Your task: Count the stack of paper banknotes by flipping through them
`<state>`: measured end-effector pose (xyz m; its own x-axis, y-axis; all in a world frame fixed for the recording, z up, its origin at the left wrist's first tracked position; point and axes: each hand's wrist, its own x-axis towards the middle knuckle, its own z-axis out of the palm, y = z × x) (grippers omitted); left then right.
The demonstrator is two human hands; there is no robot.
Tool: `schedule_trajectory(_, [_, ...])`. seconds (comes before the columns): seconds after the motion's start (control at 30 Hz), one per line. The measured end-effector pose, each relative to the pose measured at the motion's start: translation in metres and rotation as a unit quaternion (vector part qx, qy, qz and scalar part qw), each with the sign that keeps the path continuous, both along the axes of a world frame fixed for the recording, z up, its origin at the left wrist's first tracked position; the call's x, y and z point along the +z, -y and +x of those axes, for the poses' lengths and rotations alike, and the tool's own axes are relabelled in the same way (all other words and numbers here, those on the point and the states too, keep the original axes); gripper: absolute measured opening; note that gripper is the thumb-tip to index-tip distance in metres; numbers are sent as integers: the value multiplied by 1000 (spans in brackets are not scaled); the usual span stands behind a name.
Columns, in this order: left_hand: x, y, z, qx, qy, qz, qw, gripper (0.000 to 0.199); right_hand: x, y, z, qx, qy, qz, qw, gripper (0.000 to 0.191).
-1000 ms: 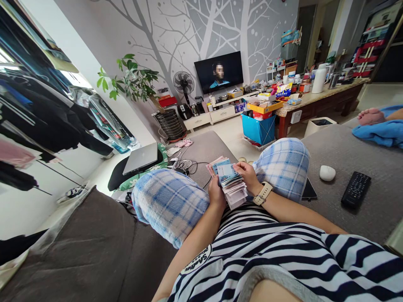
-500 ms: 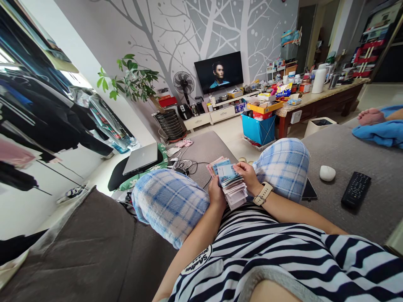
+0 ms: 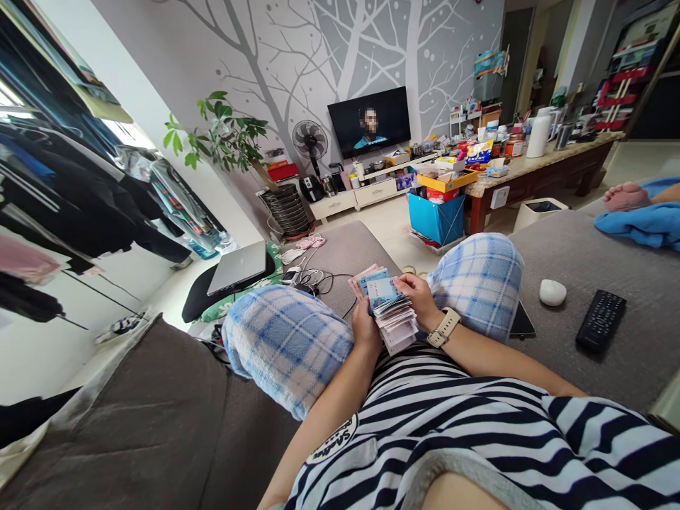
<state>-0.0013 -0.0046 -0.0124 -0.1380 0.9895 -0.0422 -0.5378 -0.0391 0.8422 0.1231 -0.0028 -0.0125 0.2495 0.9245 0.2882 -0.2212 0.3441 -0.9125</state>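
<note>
Two bare hands, one thick wad of banknote-like slips (image 3: 394, 326) between them, just below the centre of the frame. Left hand (image 3: 365, 326) closed around the wad's left side. Right hand (image 3: 418, 297) has its fingers pinched on the upper right corner, at a pale blue slip; cream watch strap (image 3: 446, 326) on that wrist. Slips uneven, edges stepped towards the bottom; blue ones on top, whitish-pink layers beneath, a few pinkish ones sticking out at upper left. Print too small to read.

Wad is over the lap, between knees in blue-and-white plaid trousers (image 3: 292, 336), in front of a striped shirt (image 3: 467, 425). Right side of frame, on the grey sofa (image 3: 563, 326): flat dark device (image 3: 523, 321) near the right knee, partly hidden; small white case (image 3: 552, 292); black remote (image 3: 600, 320), apart from the case. Far right edge: bare foot (image 3: 627, 197) by blue cloth (image 3: 645, 225).

Left of centre: tangled cables (image 3: 319, 283), silver laptop (image 3: 239, 268). Upper centre: lit television (image 3: 393, 120), a person on screen; fan (image 3: 309, 139) to its left, potted plant (image 3: 228, 138) further left. Upper right: long table (image 3: 557, 170) crowded with goods, white jug (image 3: 539, 134) among them; blue box (image 3: 435, 218) by its near end. Upper left: hanging clothes (image 3: 79, 191).
</note>
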Motion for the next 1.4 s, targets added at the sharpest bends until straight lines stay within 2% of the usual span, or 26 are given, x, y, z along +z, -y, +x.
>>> schedule_trajectory(0.53, [-1,0,0,9,-14,-1,1000,28,2,2,0,1,-4,0,1000,37])
schedule_trajectory(0.87, [-13,-8,-3,-10,-28,27,999,25,1,1,1,-1,3,-1,1000,36])
schedule_trajectory(1.07, [-16,-10,-4,-9,-14,13,1000,28,3,2,0,-4,1,-5,1000,36])
schedule_trajectory(1.4, [-6,-3,-1,-5,0,1,1000,28,6,5,0,-4,0,-2,1000,38])
